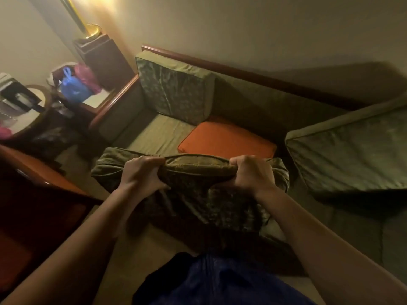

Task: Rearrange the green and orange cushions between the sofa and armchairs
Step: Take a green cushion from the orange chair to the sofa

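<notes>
The sofa point(253, 102) is waiting with a bare seat beside the orange cushion point(226, 139), just left of it. In front of the orange cushion, the patterned green cushion point(198, 194) is hanging, sagging. The left hand point(141, 172) and right hand point(251, 175) are clamping its top seam; lifting evenly should be keeping it clear of the seat edge.

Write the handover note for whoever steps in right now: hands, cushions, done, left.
Left hand and right hand: both grip the top edge of a patterned dark green fabric cushion, held in front of the sofa.
Flat orange cushion lies on the sofa seat. Patterned green square cushion leans upright against the sofa back. Large plain green cushion sits tilted at the right end.
Done: cannot tell.
Left: place the held cushion; the armchairs are not clearly in view.
</notes>
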`<state>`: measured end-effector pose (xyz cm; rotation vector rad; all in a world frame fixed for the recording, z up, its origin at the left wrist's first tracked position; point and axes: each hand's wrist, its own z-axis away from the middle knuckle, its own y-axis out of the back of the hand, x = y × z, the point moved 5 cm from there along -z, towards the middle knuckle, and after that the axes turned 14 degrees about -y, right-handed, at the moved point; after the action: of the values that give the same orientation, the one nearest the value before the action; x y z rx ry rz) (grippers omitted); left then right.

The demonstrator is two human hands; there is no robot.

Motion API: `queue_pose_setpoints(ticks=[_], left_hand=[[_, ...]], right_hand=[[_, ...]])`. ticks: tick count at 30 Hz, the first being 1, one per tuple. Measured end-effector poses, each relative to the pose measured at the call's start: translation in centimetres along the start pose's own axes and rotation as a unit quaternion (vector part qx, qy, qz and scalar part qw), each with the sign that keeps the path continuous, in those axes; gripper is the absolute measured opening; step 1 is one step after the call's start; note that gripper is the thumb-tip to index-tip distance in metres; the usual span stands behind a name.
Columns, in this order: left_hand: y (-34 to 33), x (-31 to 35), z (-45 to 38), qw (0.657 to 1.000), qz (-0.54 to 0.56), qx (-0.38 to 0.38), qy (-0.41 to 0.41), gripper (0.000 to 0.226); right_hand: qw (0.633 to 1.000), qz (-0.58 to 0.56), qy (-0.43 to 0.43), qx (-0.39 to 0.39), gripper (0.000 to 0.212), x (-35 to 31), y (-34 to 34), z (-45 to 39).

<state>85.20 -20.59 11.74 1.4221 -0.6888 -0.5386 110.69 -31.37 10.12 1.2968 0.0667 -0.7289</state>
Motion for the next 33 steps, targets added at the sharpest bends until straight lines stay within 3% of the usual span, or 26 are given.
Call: queue_pose_setpoints(ticks=[7,15,18,20,22,25,30,33], left_hand=[[2.5,-13.2,-11.0,0.998,-0.053,-0.009,-0.019,0.063],[1.5,-32.9,-24.5,0.998,-0.031,-0.016,-0.058,0.046],[0.5,-40.1,-29.6,0.997,0.001,-0.031,-0.070,0.037],[-0.4,-44.5,-33.0,0.995,0.014,-0.085,-0.058,0.040],[-1.1,-48.0,-35.7,0.991,0.006,-0.117,-0.059,0.044],[-2.3,-51.9,-39.5,0.990,0.022,-0.115,-0.072,0.048],[-6.5,-52.3,-44.8,0.984,0.003,-0.131,-0.120,0.054],[-9.7,-50.8,-45.3,0.993,-0.027,-0.088,-0.079,0.050]], right_hand=[[0.998,-0.048,0.009,0.032,0.068,-8.8,0.1,-13.8],[0.993,-0.075,-0.083,0.035,0.075,-20.4,-5.7,-31.1],[0.989,-0.063,-0.128,0.028,0.062,-24.7,-7.9,-37.8],[0.988,-0.039,-0.150,0.029,0.045,-27.5,-9.3,-41.9],[0.986,-0.015,-0.159,0.037,0.043,-29.6,-10.3,-45.3],[0.983,-0.008,-0.174,0.054,0.051,-31.5,-10.9,-49.9],[0.980,0.036,-0.185,0.060,0.051,-28.5,-10.9,-55.1],[0.970,0.074,-0.227,0.041,0.058,-25.7,-11.8,-54.9]])
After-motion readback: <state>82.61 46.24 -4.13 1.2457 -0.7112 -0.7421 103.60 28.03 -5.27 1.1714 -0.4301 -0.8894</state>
